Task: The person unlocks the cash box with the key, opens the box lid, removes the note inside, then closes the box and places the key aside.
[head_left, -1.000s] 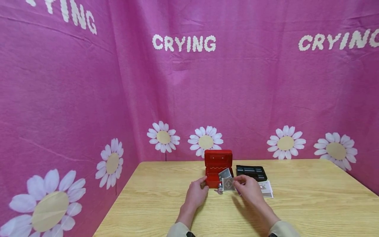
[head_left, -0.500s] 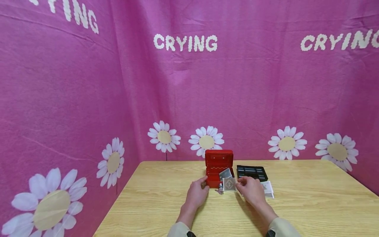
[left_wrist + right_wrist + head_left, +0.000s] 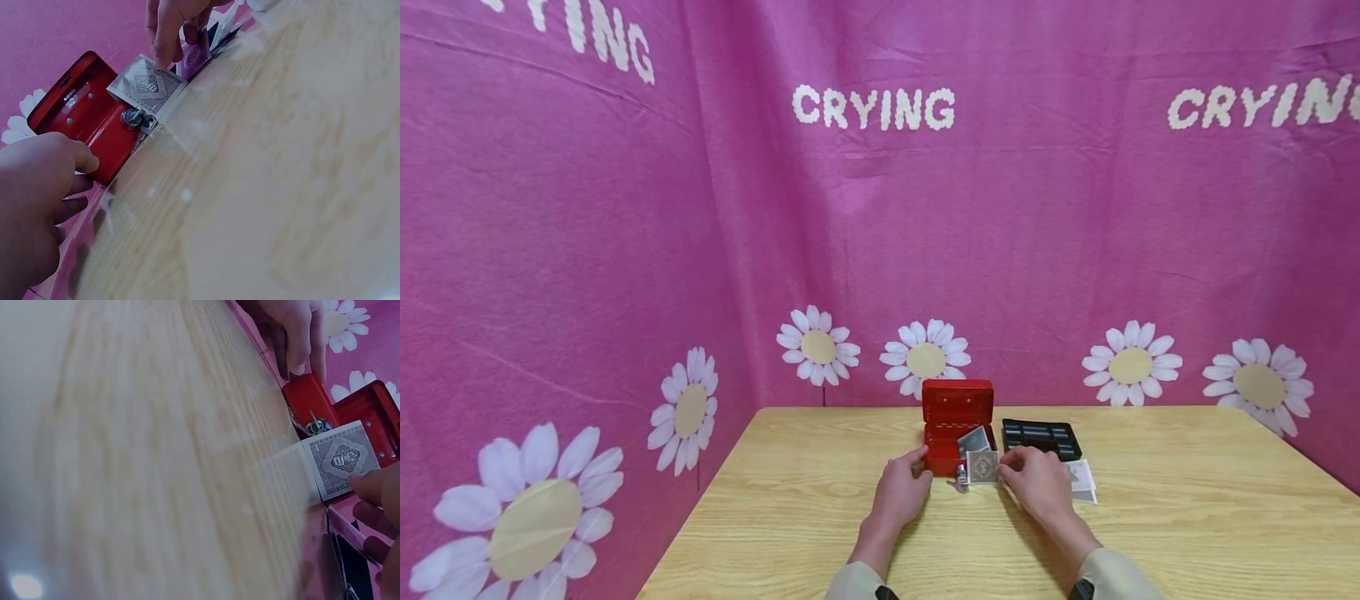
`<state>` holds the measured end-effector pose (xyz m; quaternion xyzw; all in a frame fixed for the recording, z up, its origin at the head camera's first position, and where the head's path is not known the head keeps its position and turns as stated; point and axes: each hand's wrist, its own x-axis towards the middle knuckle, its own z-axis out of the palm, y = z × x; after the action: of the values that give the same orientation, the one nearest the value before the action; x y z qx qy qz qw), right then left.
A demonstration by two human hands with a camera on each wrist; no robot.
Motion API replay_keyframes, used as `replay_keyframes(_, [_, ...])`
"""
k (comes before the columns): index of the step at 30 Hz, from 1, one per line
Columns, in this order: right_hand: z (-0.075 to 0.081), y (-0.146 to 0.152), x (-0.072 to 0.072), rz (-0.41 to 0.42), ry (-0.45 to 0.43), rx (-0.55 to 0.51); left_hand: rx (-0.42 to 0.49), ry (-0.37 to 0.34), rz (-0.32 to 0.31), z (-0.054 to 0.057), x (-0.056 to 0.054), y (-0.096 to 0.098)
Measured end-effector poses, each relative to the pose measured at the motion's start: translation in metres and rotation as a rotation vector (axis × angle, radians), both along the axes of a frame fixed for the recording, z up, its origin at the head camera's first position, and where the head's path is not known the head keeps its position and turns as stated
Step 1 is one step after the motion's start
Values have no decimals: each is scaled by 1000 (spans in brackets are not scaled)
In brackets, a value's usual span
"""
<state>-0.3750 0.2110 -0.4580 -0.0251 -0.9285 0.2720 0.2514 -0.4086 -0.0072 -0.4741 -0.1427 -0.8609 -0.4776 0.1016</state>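
A small red cash box point(image 3: 957, 403) stands on the table with its lid up. My left hand point(image 3: 901, 492) holds its front left corner, thumb at the front and fingers at the side. A padlock point(image 3: 132, 117) with keys point(image 3: 958, 486) hangs at its front. The fingers of my right hand point(image 3: 1037, 482) pinch a grey printed note point(image 3: 342, 456) with an ornate diamond, upright before the box's front right part. Beneath those fingers a purple note point(image 3: 194, 59) also shows. Another grey paper point(image 3: 973, 440) leans inside the box.
A black compartment tray point(image 3: 1040, 429) lies to the right of the box. More printed notes point(image 3: 1081, 477) lie in front of it, partly behind my right hand. The wooden table point(image 3: 1210, 483) meets a pink cloth point(image 3: 1015, 250) with daisies at the back.
Both hands keep their places at the box and the grey note. A purple edge under my right hand in the earliest head frame no longer shows. The head view has shifted slightly.
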Motion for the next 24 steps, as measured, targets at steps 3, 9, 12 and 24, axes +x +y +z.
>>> replay_keyframes(3, [1,-1,0,0,-3,11,-5,-1,1,0,0,0])
replay_keyframes(9, [4,-2,-1,13,3,-4,-1,-18,-4,0,0,0])
replay_keyframes(12, [4,-3,0,20,15,-15,-1,-2,-5,0,0,0])
replay_keyframes(24, [10,-3,2,66,66,-72,-5,17,-2,-1,0,0])
